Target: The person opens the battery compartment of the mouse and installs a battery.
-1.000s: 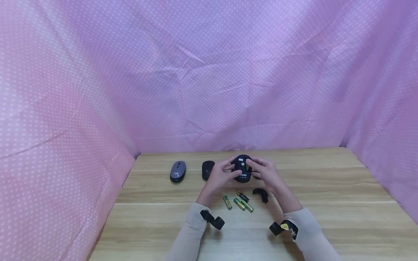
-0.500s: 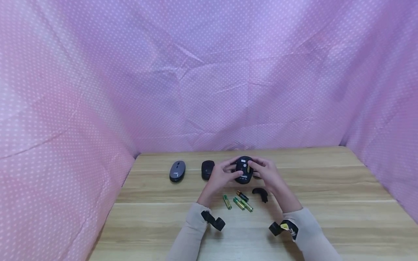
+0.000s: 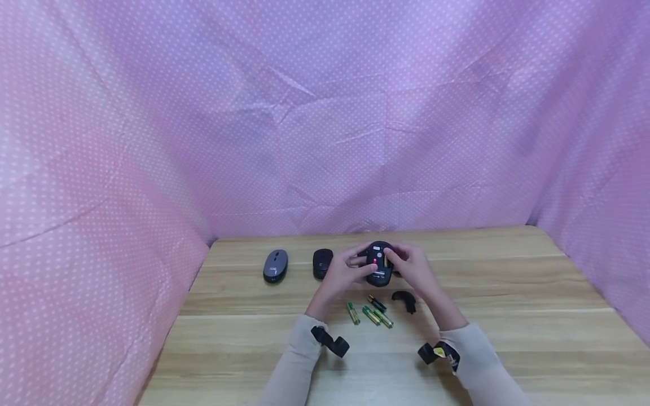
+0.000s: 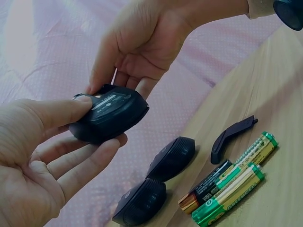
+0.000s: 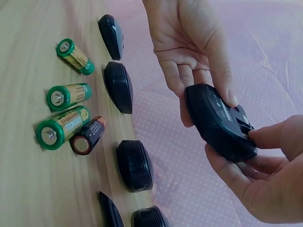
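Between both hands a black computer mouse (image 3: 378, 279) is held above the table with its underside up. My left hand (image 3: 342, 275) grips its left side, the thumb on the underside and the fingers beneath. From the right, my right hand (image 3: 417, 269) pinches the mouse, its thumb at the open battery slot. A yellowish battery (image 3: 386, 261) shows in that slot, partly covered by the thumb. A red light glows on the underside near my left thumb. Below the hands lies a curved black cover (image 3: 404, 300), apart from the mouse.
Several loose batteries, such as a green-and-gold one (image 3: 353, 313) and a black-and-copper one (image 3: 377, 304), lie nearer me on the wooden table (image 3: 228, 338). A grey mouse (image 3: 276, 266) and a black mouse (image 3: 322, 263) stand at the left. More black mice (image 5: 135, 165) appear in the right wrist view.
A red light now shows on the mouse's underside, dark in the earlier frames. The mouse has shifted slightly right, and the battery in its slot looks straighter than a second ago.
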Demonstrator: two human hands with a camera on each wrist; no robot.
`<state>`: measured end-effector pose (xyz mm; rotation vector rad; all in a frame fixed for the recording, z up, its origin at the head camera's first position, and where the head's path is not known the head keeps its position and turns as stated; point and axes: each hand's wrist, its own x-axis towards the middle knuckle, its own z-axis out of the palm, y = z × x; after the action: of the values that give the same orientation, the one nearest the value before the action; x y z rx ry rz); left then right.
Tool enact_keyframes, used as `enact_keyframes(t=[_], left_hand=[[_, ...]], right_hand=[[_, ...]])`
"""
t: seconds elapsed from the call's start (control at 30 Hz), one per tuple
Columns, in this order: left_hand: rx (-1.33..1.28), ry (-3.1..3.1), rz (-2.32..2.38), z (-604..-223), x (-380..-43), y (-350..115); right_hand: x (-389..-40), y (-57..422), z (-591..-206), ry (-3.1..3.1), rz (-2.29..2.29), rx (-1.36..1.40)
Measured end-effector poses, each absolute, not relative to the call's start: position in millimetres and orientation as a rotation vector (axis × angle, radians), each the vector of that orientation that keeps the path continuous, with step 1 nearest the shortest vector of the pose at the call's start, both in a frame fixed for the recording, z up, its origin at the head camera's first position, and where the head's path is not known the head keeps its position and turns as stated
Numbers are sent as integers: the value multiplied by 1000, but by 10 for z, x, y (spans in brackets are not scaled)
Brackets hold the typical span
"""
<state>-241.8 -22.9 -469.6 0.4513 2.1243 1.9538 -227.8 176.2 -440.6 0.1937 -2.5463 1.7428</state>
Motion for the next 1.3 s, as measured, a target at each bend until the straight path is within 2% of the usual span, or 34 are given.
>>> enact_keyframes(t=[0.33, 0.73, 0.97, 1.3], left_hand=[[438, 2099, 1986, -4734, -2440, -257], [394, 2107, 1989, -4723, -2466, -344], [345, 2122, 2009, -4701, -2509, -419], [330, 2088, 2054, -4674, -2536, -446]], right_hand=[[-2304, 1796, -4399, -2586, 1909, 221], [-2364, 1930, -4426, -2688, 1888, 482], [-2361, 2091, -4524, -2887, 1554, 704], [-2308, 2229, -4672, -3074, 1199, 654]])
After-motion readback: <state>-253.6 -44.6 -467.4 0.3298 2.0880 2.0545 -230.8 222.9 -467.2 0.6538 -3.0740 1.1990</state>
